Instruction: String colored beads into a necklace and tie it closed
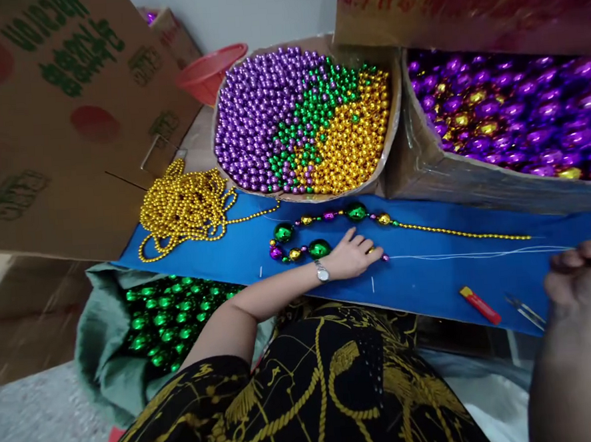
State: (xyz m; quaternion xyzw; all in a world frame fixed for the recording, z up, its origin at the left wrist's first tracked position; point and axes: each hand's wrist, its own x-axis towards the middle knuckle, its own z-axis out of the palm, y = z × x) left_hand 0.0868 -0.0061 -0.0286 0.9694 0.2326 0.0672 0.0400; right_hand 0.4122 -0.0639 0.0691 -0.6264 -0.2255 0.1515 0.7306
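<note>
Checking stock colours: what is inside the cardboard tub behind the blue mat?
Purple beads on the left, green beads through the middle, gold beads on the right. They fill the tub nearly to its rim, so its bottom and lower layers are hidden.

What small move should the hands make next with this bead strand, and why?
Probably the right hand should pull the thin white thread gently rightward while the left hand holds down the strand of green, gold and purple round beads. That strand lies curved on the blue cloth, its end under the left fingers, and the thread runs bare toward the right hand.
</note>
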